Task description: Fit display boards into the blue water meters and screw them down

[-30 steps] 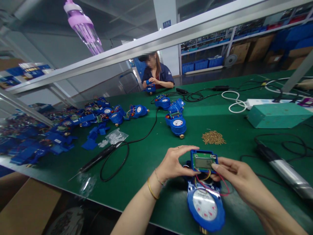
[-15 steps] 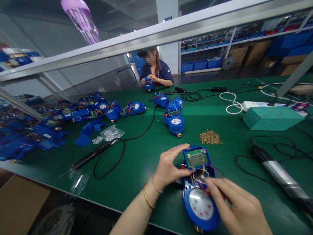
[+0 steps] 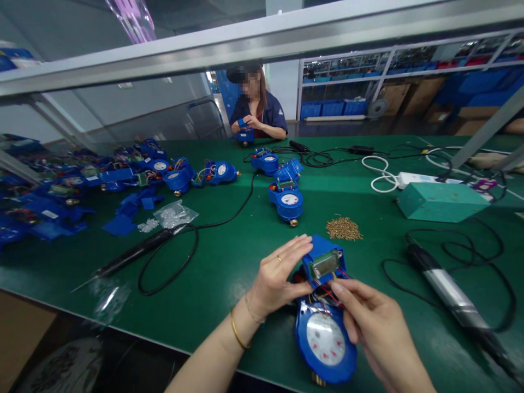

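Note:
A blue water meter [image 3: 326, 341] with a round dial and a brass fitting rests on the green table close to me. Its blue display cover [image 3: 319, 248], fitted with a small screen and circuit board, is tilted up behind the dial. My left hand [image 3: 276, 278] is closed on the cover's left side, thumb low and fingers by its top. Thin red and yellow wires [image 3: 327, 295] run between cover and meter body. At the cover's lower right, my right hand [image 3: 374, 322] pinches at these wires; its fingertips partly hide them.
Brass screws [image 3: 344, 228] lie in a pile beyond the meter. On the right are a power screwdriver [image 3: 450, 295] and a green box [image 3: 444, 202]; on the left, a soldering iron [image 3: 135, 252] and several blue meters [image 3: 178, 177]. A co-worker [image 3: 257, 109] sits opposite.
The display cover has tipped down toward the meter body, so its screen shows at a steeper angle. My right fingers have moved up to the cover's lower edge. The view has shifted slightly.

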A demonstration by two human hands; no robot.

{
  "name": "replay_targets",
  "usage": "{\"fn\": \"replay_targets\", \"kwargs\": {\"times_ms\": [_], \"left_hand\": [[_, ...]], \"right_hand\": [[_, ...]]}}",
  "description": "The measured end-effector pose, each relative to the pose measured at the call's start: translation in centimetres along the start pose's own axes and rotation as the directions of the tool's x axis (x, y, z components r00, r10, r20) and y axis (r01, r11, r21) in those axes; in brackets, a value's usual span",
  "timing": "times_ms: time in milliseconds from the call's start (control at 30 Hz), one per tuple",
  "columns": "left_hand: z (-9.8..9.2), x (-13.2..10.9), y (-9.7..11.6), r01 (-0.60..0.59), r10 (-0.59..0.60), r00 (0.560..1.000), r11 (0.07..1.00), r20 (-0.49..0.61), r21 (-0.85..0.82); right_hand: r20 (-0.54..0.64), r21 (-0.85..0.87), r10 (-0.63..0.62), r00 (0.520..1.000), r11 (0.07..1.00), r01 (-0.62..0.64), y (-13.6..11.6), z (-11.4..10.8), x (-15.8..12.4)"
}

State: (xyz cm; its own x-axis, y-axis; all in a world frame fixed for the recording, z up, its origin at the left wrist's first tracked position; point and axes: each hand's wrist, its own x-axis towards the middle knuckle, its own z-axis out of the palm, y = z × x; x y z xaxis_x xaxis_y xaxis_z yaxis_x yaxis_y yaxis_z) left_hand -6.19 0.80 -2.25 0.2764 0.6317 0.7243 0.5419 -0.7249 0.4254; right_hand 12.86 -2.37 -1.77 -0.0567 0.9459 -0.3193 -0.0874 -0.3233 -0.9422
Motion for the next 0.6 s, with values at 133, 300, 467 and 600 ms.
{"fn": "replay_targets", "kwargs": {"times_ms": [133, 300, 467, 600], "left_hand": [[-0.03, -0.10, -0.14, 0.008, -0.008, 1.000, 1.000, 0.000, -0.008], [-0.23, -0.13, -0.21, 0.013, -0.013, 1.000, 0.999, 0.016, -0.032], [-0.21, -0.19, -0.46, -0.007, 0.007, 1.000, 0.999, 0.011, -0.042], [-0.18, -0.16, -0.53, -0.009, 0.010, 1.000, 0.998, 0.007, -0.066]], "right_hand": [[0.063, 0.087, 0.044, 0.997, 0.995, -0.049, 0.03, -0.51, 0.09], [0.126, 0.140, 0.063, 0.990, 0.987, -0.081, 0.16, -0.92, 0.21], [0.116, 0.135, 0.059, 0.992, 0.988, -0.074, 0.22, -1.01, 0.40], [0.074, 0.111, 0.056, 0.996, 0.992, -0.064, 0.16, -0.90, 0.19]]}}
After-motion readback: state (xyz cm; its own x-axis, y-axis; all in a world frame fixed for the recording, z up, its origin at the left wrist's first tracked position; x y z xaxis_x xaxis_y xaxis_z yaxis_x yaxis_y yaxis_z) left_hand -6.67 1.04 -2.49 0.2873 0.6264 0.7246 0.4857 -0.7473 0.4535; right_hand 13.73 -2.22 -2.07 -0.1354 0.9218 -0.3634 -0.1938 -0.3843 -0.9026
